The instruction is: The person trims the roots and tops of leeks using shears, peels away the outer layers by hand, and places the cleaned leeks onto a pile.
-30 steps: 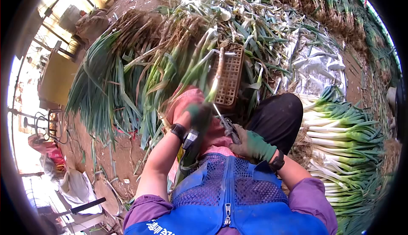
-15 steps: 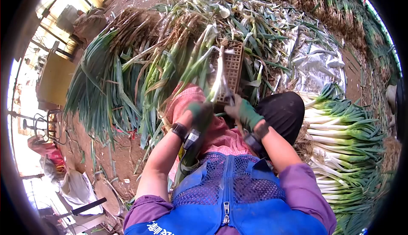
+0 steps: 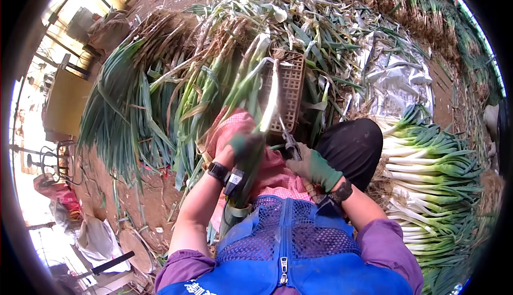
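Observation:
My left hand (image 3: 246, 146), in a green glove, is closed around a long green onion (image 3: 272, 100). Its white shaft and root end point away from me, and its leaves run back toward my lap. In my right hand (image 3: 316, 168), also gloved, is a dark air blow gun (image 3: 292, 144) with a thin nozzle. The nozzle tip points at the white shaft, close to its right side. Beyond the onion stands an upturned tan plastic crate (image 3: 291, 95). My left hand is slightly blurred.
Untrimmed long onions (image 3: 128, 103) are heaped at the left, and stripped leaves (image 3: 315, 28) litter the ground ahead. Cleaned onions (image 3: 422, 177) lie in a row on my right. White plastic sheeting (image 3: 401, 81) lies behind them. A yellow board (image 3: 67, 100) stands far left.
My right hand and the blow gun have drawn back toward me and slightly right, away from the shaft. The onion stays in my left hand, shifted slightly left.

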`<state>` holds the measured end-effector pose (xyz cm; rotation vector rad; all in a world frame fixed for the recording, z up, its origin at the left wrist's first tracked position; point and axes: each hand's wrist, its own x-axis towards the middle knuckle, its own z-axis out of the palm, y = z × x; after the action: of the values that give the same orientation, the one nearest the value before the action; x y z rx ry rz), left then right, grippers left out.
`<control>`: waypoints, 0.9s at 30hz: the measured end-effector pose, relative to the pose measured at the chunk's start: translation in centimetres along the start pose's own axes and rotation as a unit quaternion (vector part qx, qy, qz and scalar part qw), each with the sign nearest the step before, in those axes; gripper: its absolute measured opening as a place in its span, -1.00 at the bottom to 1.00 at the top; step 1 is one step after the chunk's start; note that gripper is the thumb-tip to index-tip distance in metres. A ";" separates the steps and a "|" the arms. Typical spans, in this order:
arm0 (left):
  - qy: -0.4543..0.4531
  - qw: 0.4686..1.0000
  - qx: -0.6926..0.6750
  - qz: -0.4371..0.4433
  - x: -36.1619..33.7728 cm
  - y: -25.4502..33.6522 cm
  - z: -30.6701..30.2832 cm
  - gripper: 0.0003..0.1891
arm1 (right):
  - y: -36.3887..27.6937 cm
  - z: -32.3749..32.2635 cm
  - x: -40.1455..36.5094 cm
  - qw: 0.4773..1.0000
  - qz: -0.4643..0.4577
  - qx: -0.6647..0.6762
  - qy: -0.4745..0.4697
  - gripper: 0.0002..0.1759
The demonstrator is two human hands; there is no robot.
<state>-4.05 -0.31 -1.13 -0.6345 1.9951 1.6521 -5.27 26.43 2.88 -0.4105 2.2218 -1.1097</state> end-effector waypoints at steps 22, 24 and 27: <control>0.035 0.978 0.199 -0.046 -3.3 2.1 1.6 -0.46 | 0.9 0.3 3.5 0.996 0.001 -0.081 0.038 -0.25; 0.043 0.974 0.220 -0.041 -3.2 2.1 1.6 -0.46 | 1.2 0.2 6.6 0.995 0.027 -0.092 0.040 -0.23; 0.045 0.972 0.228 -0.033 -2.1 0.2 1.6 -0.45 | 0.8 -0.2 11.6 0.989 0.036 -0.124 0.071 -0.20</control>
<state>-2.39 1.41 0.06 -0.6011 2.2843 1.0822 -14.25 20.99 -2.18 -0.3602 2.4908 -0.8518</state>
